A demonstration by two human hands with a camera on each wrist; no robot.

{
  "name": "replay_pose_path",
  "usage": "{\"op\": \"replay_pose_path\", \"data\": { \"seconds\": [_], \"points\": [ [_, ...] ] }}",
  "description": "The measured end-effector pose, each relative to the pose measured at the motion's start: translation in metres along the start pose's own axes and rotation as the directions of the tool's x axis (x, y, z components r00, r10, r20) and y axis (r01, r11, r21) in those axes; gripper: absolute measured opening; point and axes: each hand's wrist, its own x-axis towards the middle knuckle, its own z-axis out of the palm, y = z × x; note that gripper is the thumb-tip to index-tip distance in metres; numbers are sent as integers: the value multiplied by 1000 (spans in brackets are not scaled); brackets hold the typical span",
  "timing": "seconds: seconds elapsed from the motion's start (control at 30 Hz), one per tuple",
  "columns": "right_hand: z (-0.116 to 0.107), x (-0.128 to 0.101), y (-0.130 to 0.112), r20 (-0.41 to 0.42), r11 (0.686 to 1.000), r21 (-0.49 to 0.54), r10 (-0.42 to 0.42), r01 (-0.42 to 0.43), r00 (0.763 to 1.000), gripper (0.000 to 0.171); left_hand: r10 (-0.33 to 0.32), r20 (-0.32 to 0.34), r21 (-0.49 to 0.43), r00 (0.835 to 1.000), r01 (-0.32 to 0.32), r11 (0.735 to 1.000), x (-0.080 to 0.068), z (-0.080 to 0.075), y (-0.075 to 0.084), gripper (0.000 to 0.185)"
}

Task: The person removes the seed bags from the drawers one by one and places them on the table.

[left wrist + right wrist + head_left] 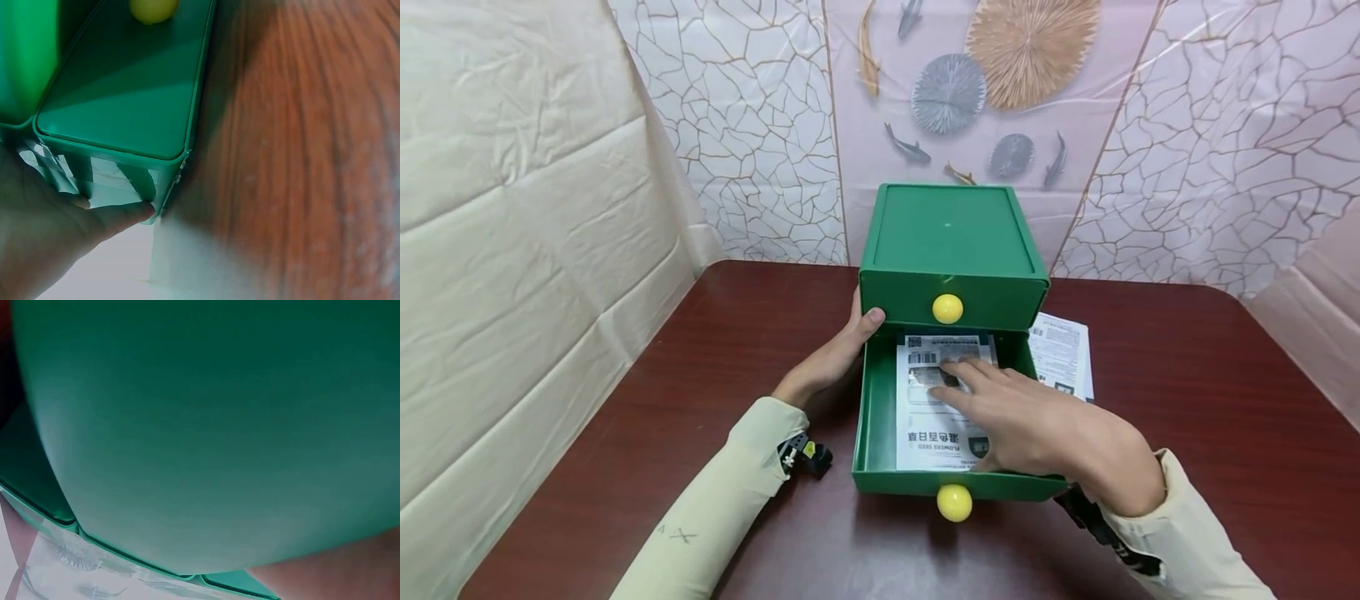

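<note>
From my remote station, I see a white rectangular printed seed packet point(925, 417) lying front-to-back inside a pulled-out green plastic drawer point(910, 483), beneath the nearer right hand point(1022, 417), fingers spread; the left hand point(838, 354), thumb straight, rests against the boxy green cabinet point(951, 229).

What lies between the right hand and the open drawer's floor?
A white printed packet, as the head view shows: it lies on the drawer floor beneath the right hand. Whether the fingers touch it, I can't tell.
</note>
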Motion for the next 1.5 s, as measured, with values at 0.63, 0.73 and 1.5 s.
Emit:
{"op": "replay_pose_path", "data": {
  "seconds": [0.63,0.73,1.5],
  "points": [
    [-18,-17,-8,-190,985,42,-155,166,969,31,-5,-8,-4,1000,5,1000,-1,3,1,122],
    [-21,-23,-12,-259,991,-70,-126,112,957,25,1,-5,-6,1000,-1,1000,-1,2,0,120],
    [-19,-14,-10,-621,943,-308,-99,-127,777,24,19,7,-1,1000,-19,1000,0,2,-2,117]
  ]
}}
